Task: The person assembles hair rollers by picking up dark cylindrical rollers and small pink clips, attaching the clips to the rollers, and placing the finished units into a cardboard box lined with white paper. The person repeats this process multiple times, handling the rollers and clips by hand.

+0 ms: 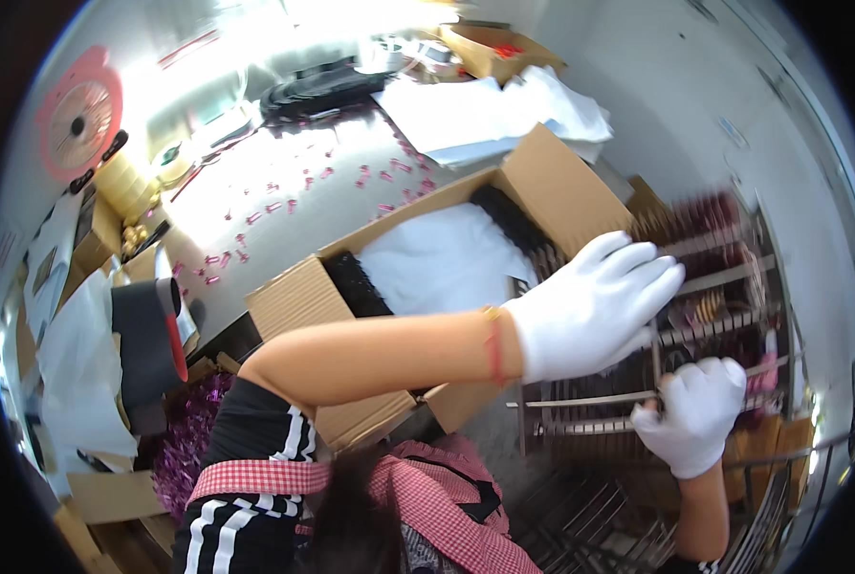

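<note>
My left hand (590, 308), in a white glove, reaches across to the right over the edge of an open cardboard box (298, 301). Its fingers are stretched out toward a metal rack (695, 335) and nothing shows in them. Lower on the rack, my right hand (692, 416), also white-gloved, has its fingers curled at a thin bar. Whatever it pinches is hidden. Several rows of dark, slender pieces hang along the rack's bars, partly blurred. Inside the box lies a white cloth-like sheet (447, 258) with black fringed material (359, 287) at both ends.
Small pink pieces (273, 207) lie scattered on the grey table (284, 239). White paper sheets (504, 115) and a cardboard tray (499, 62) are at the back. A pink fan (78, 120) and yellow tape rolls (126, 187) stand left. Purple tinsel (193, 430) sits below the table's edge.
</note>
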`<action>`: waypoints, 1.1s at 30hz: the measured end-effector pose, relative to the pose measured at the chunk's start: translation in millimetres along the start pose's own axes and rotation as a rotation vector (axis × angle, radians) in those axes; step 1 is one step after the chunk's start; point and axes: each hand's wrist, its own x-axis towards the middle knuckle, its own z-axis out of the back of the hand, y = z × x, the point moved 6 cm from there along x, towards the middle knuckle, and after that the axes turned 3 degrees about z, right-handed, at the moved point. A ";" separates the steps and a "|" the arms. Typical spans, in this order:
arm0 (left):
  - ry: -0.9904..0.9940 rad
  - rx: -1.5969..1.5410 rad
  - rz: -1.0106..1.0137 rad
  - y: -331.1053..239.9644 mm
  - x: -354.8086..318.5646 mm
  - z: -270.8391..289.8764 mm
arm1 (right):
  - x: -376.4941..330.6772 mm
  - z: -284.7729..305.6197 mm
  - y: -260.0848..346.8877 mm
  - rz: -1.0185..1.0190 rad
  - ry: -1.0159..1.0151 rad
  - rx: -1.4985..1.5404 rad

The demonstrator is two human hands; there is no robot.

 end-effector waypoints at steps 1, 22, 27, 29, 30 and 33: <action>0.028 -0.045 0.094 15.0 16.8 7.3 | 28.7 -5.0 5.5 0.127 -0.011 -0.023; -1.177 -0.681 0.931 248.4 -138.5 277.1 | 436.4 -208.3 104.4 -0.009 0.572 2.584; -1.309 -0.604 1.079 278.1 -149.4 288.3 | 484.6 -235.1 109.8 -0.131 0.428 2.484; -1.288 -0.722 0.933 266.4 -153.0 293.8 | 471.7 -215.0 104.1 -0.102 0.452 2.500; -1.152 -0.766 0.825 257.6 -145.3 290.9 | 470.5 -213.3 95.5 0.036 0.413 2.550; -1.048 -0.453 0.684 200.4 -147.5 265.3 | 431.9 -196.4 81.6 0.472 0.426 2.509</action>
